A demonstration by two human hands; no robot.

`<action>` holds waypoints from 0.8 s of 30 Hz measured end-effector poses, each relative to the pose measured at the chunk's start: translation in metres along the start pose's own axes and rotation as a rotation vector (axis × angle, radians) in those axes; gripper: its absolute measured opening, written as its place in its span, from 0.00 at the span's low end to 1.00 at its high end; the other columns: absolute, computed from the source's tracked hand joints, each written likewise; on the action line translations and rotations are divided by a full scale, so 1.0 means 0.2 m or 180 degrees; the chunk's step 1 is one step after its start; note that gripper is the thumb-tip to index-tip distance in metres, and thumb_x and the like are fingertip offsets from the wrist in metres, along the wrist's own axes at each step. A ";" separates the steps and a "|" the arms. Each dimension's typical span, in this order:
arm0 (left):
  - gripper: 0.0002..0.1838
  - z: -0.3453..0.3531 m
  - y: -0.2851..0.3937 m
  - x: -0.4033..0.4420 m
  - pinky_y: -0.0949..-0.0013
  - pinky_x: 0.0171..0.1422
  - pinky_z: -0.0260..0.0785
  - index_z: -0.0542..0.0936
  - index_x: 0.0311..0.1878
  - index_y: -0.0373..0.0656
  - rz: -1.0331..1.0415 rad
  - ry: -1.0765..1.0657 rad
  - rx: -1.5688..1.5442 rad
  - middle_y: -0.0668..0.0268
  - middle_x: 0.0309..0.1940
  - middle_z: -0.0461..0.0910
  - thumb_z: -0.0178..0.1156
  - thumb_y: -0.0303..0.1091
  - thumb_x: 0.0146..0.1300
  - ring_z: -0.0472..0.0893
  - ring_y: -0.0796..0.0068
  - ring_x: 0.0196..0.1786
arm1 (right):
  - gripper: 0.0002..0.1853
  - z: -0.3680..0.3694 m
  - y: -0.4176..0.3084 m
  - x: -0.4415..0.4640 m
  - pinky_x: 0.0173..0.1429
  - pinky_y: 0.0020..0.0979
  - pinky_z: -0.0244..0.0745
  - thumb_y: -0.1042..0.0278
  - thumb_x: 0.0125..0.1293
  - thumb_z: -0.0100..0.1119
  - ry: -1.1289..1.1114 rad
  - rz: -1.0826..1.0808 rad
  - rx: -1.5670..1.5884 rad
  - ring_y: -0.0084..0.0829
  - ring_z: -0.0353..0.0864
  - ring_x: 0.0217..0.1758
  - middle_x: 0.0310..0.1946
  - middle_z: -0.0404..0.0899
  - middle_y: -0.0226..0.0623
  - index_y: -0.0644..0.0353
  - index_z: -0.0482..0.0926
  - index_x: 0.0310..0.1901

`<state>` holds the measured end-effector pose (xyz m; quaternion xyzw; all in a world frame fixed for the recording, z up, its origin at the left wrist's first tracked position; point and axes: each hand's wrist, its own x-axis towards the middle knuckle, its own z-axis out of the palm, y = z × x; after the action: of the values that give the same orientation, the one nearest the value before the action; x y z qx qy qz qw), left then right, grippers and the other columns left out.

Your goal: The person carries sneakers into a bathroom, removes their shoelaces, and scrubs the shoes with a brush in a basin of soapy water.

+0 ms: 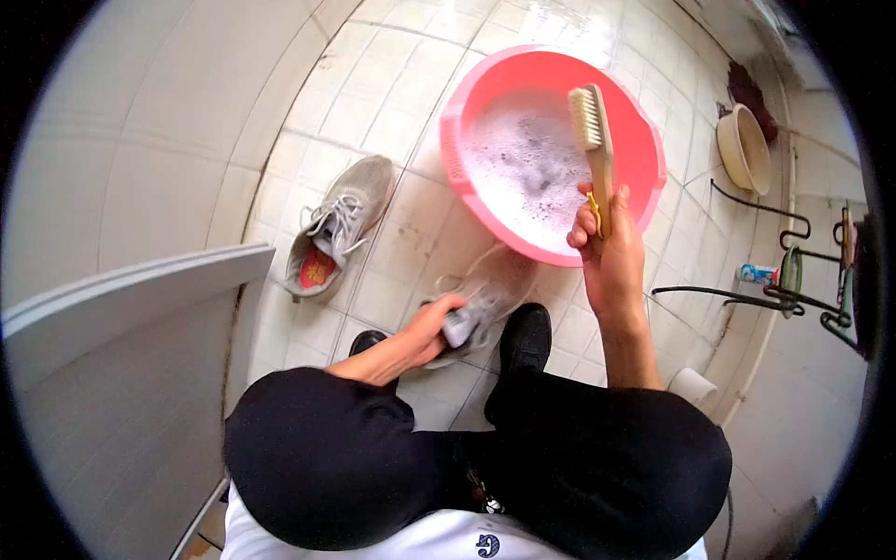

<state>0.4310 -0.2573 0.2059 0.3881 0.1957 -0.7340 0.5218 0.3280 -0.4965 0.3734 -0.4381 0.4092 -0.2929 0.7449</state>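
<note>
My right hand (611,257) grips a wooden brush (600,159) by its lower handle, bristles up and facing left, over the right part of a pink basin (457,140). Foamy water (532,154) fills the basin's bottom. Lower and left of it, my left hand (429,331) is closed on a grey shoe (485,303), which is blurred by motion and lies between my feet and the basin. A second grey shoe (345,219) with loose laces and a red insole rests on the tiles at the left.
A grey panel (131,308) stands at the left. On the right are a black metal rack (793,299), a cream basin (744,149), a blue-and-white tube (757,274) and a white roll (693,385). My black shoe (525,341) is near the held shoe.
</note>
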 end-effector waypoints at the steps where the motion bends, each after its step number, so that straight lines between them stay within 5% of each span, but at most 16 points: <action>1: 0.17 -0.05 0.05 -0.09 0.64 0.55 0.78 0.78 0.57 0.34 -0.0020 0.0051 0.0218 0.60 0.49 0.84 0.57 0.35 0.71 0.85 0.69 0.48 | 0.26 -0.05 -0.02 0.05 0.36 0.23 0.67 0.47 0.85 0.37 0.0011 -0.0096 0.0027 0.19 0.69 0.28 0.27 0.67 0.26 0.66 0.74 0.55; 3: 0.15 -0.03 0.19 -0.35 0.64 0.51 0.79 0.80 0.53 0.32 0.0126 0.0383 0.0693 0.60 0.45 0.85 0.58 0.32 0.68 0.86 0.69 0.43 | 0.25 -0.15 -0.06 0.12 0.36 0.23 0.68 0.49 0.84 0.37 0.0077 -0.0197 0.0159 0.19 0.69 0.28 0.27 0.68 0.27 0.66 0.75 0.53; 6: 0.21 0.08 0.48 -0.75 0.66 0.51 0.79 0.76 0.62 0.33 0.0421 0.0680 0.1640 0.60 0.50 0.84 0.57 0.28 0.66 0.85 0.71 0.47 | 0.21 -0.20 -0.13 0.18 0.34 0.23 0.67 0.53 0.82 0.39 0.0337 -0.0204 0.0554 0.18 0.69 0.27 0.27 0.71 0.28 0.64 0.75 0.50; 13: 0.26 0.71 0.94 -1.11 0.61 0.62 0.78 0.73 0.65 0.29 0.1149 0.1222 0.2399 0.53 0.57 0.83 0.57 0.36 0.68 0.85 0.63 0.55 | 0.22 -0.43 -0.08 0.29 0.24 0.19 0.54 0.52 0.82 0.39 0.0032 -0.0058 0.0141 0.13 0.57 0.20 0.23 0.67 0.22 0.62 0.77 0.47; 20: 0.23 1.20 1.09 -0.65 0.54 0.71 0.73 0.72 0.67 0.35 0.1251 0.1010 0.1985 0.56 0.62 0.80 0.50 0.42 0.78 0.81 0.62 0.63 | 0.17 -0.50 -0.02 0.30 0.26 0.25 0.64 0.57 0.79 0.52 0.0171 -0.0556 -0.0328 0.17 0.70 0.23 0.23 0.74 0.27 0.65 0.79 0.45; 23: 0.22 1.21 0.98 -0.16 0.54 0.71 0.73 0.72 0.65 0.33 0.1554 0.0917 0.1666 0.54 0.61 0.79 0.50 0.40 0.78 0.81 0.60 0.62 | 0.17 -0.50 -0.01 0.30 0.31 0.32 0.70 0.58 0.76 0.57 0.0364 -0.1352 -0.1315 0.26 0.79 0.27 0.25 0.80 0.37 0.68 0.79 0.46; 24: 0.21 1.26 0.90 -0.06 0.57 0.69 0.74 0.72 0.64 0.31 0.1627 0.1226 0.1733 0.53 0.60 0.78 0.52 0.37 0.77 0.81 0.60 0.60 | 0.16 -0.50 -0.05 0.29 0.36 0.43 0.75 0.60 0.73 0.58 0.0283 -0.1030 -0.1400 0.42 0.85 0.31 0.29 0.83 0.50 0.68 0.78 0.48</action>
<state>0.5059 -0.4930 0.3936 0.6780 -0.0140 -0.5199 0.5195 0.2697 -0.5873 0.3340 -0.6356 0.4199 -0.3312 0.5568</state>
